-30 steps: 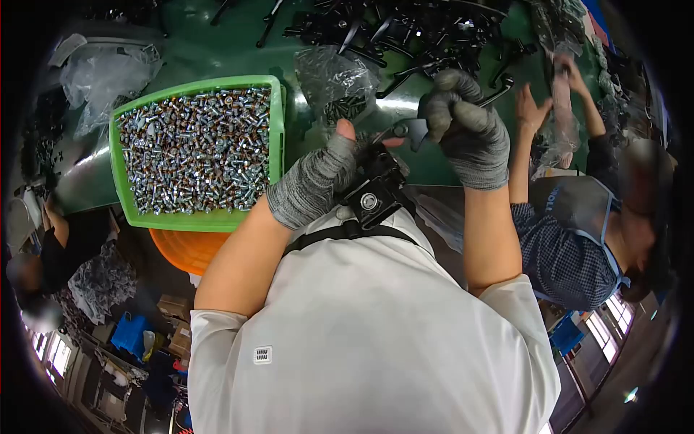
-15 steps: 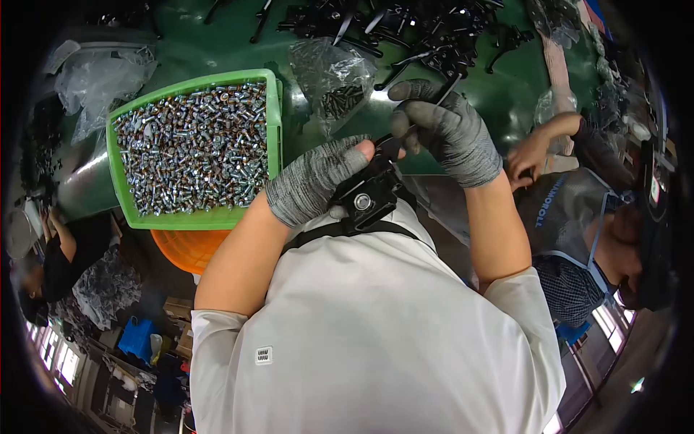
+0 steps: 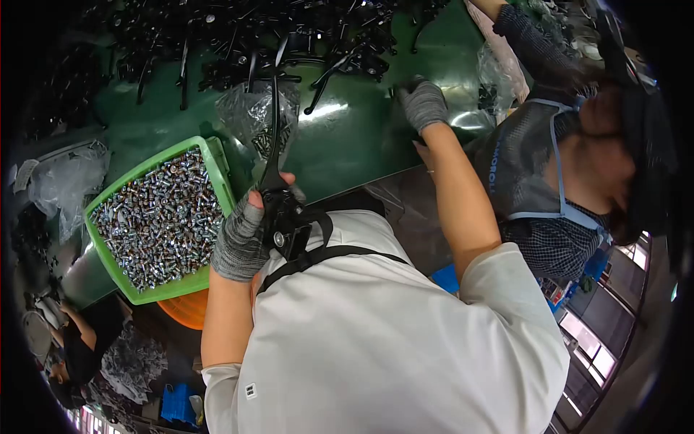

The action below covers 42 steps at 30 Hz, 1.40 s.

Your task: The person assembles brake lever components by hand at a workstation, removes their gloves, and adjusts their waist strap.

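My left hand (image 3: 242, 237), in a grey glove with bare fingertips, is closed around the base of a black brake lever (image 3: 274, 137) in front of my waist. The long blade of the lever points up and away, over a clear plastic bag of screws (image 3: 254, 119). Out on the green table (image 3: 347, 145), my right hand (image 3: 424, 106), also gloved, has its fingers curled near the surface. A small dark bit shows by its fingertips; what it is, I cannot make out. Left of my left hand stands a green bin (image 3: 215, 170) of small metal bolts (image 3: 163, 220).
Piles of black levers (image 3: 238, 36) cover the far side of the table. Crumpled plastic bags (image 3: 65, 177) lie at the left. A co-worker (image 3: 542, 159) sits close on my right; another person (image 3: 90, 336) is at the far left. An orange basket (image 3: 186, 309) is under the bin.
My hands have parted: the right left the lever and went out over the table, while the left kept the lever, now pointing upward. The view has shifted, moving the bin left and down.
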{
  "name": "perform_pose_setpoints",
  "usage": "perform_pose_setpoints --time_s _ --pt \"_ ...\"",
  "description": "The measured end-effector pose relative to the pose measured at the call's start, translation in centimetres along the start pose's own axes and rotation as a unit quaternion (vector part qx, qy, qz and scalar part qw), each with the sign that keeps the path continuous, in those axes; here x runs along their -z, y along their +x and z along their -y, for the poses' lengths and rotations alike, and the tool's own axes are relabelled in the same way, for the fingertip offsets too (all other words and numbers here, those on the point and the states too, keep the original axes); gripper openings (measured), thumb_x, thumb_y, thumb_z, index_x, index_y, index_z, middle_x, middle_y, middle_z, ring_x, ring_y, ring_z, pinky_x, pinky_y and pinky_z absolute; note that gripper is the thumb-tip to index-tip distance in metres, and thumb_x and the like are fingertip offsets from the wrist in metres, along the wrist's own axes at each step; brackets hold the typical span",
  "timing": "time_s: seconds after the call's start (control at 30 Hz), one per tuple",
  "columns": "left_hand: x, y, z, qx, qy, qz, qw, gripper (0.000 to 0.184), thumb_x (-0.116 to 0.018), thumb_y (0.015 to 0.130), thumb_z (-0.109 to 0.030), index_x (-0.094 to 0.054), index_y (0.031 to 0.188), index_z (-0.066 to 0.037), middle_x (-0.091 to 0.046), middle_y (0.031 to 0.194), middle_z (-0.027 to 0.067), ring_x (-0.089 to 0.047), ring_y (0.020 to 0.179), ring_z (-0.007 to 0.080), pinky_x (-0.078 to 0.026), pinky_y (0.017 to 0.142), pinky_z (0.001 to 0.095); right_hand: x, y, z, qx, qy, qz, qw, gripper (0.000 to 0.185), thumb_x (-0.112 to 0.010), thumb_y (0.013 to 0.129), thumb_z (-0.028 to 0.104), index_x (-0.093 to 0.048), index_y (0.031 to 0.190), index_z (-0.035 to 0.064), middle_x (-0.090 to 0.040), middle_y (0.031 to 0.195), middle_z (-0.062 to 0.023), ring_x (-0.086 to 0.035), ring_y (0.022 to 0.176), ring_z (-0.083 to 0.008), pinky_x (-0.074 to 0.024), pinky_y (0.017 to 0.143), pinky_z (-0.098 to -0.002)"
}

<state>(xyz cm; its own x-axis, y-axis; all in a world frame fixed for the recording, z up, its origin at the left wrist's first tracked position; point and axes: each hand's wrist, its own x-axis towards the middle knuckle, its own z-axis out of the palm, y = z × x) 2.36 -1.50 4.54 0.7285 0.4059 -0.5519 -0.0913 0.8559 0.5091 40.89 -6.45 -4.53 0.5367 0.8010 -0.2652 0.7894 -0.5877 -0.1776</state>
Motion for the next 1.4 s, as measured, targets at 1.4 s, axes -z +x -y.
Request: perform_pose_setpoints --time_s 1.4 --pt "-1.3 -0.5 0.8 -0.032 -0.031 0.022 0.999 0.069 -0.056 0.094 -0.056 -0.051 0.136 -0.002 -0.066 0.116 0.0073 -0.064 0.102 0.0149 -0.052 0.088 0.0266 8.8 -10.9 17.6 0.528 0.265 0.114 0.799 0.022 -0.07 0.078 0.006 -0.071 0.099 0.01 -0.067 0.102 -0.0071 -0.062 0.105 -0.0261 -0.0487 0.09 -0.039"
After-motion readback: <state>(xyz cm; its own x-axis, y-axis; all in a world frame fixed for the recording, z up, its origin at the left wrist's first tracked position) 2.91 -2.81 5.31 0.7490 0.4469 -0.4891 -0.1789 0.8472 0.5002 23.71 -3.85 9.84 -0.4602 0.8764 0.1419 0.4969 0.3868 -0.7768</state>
